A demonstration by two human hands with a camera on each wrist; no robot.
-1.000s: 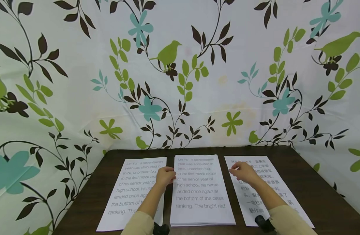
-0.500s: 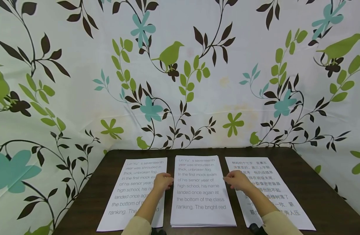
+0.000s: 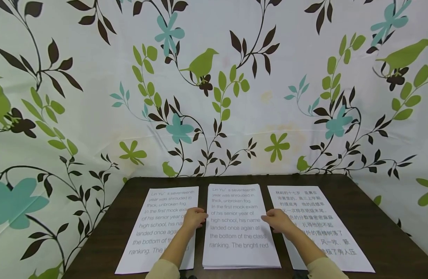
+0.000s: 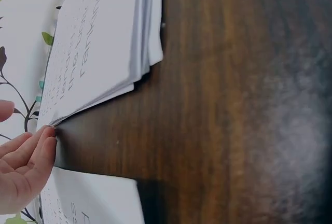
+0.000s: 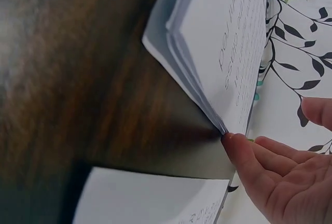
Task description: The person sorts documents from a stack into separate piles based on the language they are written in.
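Observation:
My left hand (image 3: 194,218) touches the left edge of the middle stack of printed paper (image 3: 240,257). In the left wrist view its fingers (image 4: 39,149) meet the edge of the stack, the thumb held apart. My right hand (image 3: 279,221) is at the opposite edge; in the right wrist view its fingertips (image 5: 231,140) press the layered sheets, the thumb away from them. English text covers the stack's top page, and its sheets are slightly uneven at the bottom. The left forearm partly covers a left English page (image 3: 140,263); the right one crosses a page of Chinese text (image 3: 353,263).
All the paper lies on a dark brown wooden table (image 3: 106,240), with narrow strips of wood between the three piles. Behind the table hangs a white cloth (image 3: 235,155) printed with leaves, birds and flowers.
My right hand has come left and slightly nearer, from over the Chinese page to the right edge of the middle stack. The left hand has stayed near the left edge.

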